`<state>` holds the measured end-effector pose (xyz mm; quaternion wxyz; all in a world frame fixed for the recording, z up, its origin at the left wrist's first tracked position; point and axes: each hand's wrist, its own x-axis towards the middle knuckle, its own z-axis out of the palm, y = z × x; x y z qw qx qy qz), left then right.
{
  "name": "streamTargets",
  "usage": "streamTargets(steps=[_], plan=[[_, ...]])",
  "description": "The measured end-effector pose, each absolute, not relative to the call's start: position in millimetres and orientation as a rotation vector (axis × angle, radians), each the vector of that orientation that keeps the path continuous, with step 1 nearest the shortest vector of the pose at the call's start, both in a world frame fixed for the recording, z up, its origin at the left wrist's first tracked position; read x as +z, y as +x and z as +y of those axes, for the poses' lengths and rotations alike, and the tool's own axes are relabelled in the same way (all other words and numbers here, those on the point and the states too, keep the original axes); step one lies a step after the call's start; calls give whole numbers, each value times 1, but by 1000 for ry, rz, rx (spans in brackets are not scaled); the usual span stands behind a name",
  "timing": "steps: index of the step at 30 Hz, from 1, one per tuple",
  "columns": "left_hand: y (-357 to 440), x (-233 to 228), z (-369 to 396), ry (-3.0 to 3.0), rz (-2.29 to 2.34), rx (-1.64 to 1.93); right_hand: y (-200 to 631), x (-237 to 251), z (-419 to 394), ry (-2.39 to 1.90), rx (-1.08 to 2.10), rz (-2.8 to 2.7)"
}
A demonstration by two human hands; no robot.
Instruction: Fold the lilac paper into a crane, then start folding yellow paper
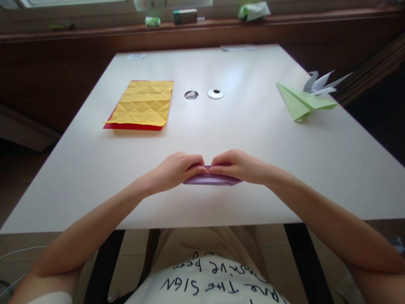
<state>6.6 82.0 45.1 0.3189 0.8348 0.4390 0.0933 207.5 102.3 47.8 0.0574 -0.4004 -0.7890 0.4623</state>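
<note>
Head view: a folded purple paper (pixel 211 179) is being pinched at its top edge by the left hand (pixel 177 169) and right hand (pixel 236 165), fingers closed, fingertips nearly meeting. It is being held near the front edge of the white table (pixel 247 135), well apart from the yellow sheet (pixel 143 103) and green paper plane (pixel 300 102).

Both hands are working near the front edge of the white table (pixel 253 139). The left hand (pixel 175 171) and the right hand (pixel 238 165) are pinching a folded purple paper (pixel 211 180), and their fingers (pixel 198 169) are meeting over its top edge. At 11 o'clock from the hands, a creased yellow sheet (pixel 144 103) is lying on a red sheet (pixel 133 126). At 2 o'clock, a green paper plane (pixel 299 103) is resting beside a white paper crane (pixel 321 83).
</note>
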Motion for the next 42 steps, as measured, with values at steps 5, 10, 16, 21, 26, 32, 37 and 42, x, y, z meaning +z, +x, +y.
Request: streamTargets(steps=[5,10,16,21,26,32,37,42], plan=[[9,35,97,2317,1050,206,213,38,113,-1204,1662,-2317],[6,17,93,2355,1364,1048,210,22,104,-1322,1634,-1815],[17,11,86,1416,1147,994,198,15,89,-1172,1563,-1376],[23,8,80,1302,1046,946,196,15,85,-1121,1664,-1407],[21,12,79,1299,1061,946,200,17,88,-1154,1629,-1500],[23,15,77,1264,1097,959,201,20,87,-1134,1608,-1494],[25,15,76,1229,1104,980,202,23,87,-1161,1617,-1516],[25,11,75,1235,1097,940,203,22,89,-1183,1640,-1454]])
